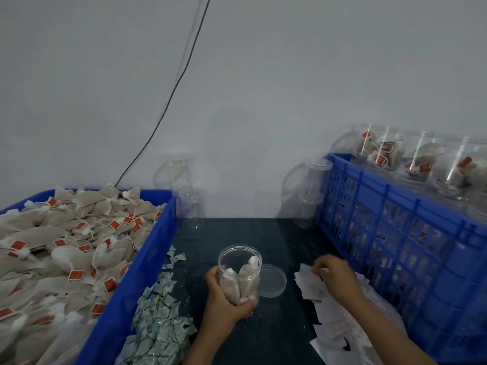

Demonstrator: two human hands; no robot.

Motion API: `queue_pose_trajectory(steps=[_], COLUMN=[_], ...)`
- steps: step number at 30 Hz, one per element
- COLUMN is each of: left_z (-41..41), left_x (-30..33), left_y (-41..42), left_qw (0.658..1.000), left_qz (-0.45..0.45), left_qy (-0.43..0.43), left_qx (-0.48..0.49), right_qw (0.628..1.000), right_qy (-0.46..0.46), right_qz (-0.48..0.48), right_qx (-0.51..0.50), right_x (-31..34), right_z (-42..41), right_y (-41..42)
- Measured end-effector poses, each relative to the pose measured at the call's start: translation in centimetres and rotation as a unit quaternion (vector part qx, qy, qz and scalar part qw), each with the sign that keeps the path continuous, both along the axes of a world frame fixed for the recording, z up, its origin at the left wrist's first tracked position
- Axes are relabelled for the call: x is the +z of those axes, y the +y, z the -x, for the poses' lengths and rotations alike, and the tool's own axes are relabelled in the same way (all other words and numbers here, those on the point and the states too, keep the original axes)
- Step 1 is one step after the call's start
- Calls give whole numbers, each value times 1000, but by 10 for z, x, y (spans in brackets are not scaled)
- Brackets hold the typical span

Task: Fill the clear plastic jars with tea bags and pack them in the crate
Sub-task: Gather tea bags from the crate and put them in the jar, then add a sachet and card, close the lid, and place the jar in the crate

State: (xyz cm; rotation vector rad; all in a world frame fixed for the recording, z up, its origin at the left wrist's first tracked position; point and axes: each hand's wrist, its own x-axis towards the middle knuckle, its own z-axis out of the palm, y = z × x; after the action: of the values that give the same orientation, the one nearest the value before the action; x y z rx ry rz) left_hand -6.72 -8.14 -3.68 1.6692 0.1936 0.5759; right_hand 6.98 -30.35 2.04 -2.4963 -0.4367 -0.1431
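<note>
Down on the dark tabletop (pixel 276 241), the left hand (pixel 224 301) grips an open clear jar (pixel 239 272), fingers curled round its lower wall and thumb up the near side. Tea bags (pixel 247 270) already sit inside it, standing on end. Just right of the jar lies its clear lid (pixel 272 280), flat on the table and partly behind the jar. Over to the right, the right hand (pixel 334 277) reaches onto a heap of white paper slips (pixel 332 320), fingertips bent down and pinching at one slip. Left side, a blue bin (pixel 137 272) is heaped with loose tea bags (pixel 66 246), and small greenish sachets (pixel 158 325) are strewn beside its wall. Right side, the blue crate (pixel 395 233) carries filled jars (pixel 421 159) along its top. Empty jars (pixel 189 206) stand at the back against the wall.
</note>
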Motion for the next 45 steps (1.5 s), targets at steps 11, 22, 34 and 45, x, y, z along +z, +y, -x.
queue_pose_trajectory(steps=[11, 22, 34, 45], left_z=[4, 0, 1, 3], left_x=[1, 1, 0, 3], left_y=[2, 1, -1, -3], left_qw=[999, 999, 997, 991], left_qz=[-27, -27, -57, -117], left_qy=[-10, -15, -21, -39], left_qx=[37, 42, 38, 53], right_qw=[938, 983, 963, 875], right_qy=[-327, -59, -208, -333], right_qz=[-77, 172, -170, 208], right_qx=[89, 11, 21, 284], right_x=[80, -24, 36, 81], right_z=[55, 12, 31, 79], right_y=[55, -4, 20, 104])
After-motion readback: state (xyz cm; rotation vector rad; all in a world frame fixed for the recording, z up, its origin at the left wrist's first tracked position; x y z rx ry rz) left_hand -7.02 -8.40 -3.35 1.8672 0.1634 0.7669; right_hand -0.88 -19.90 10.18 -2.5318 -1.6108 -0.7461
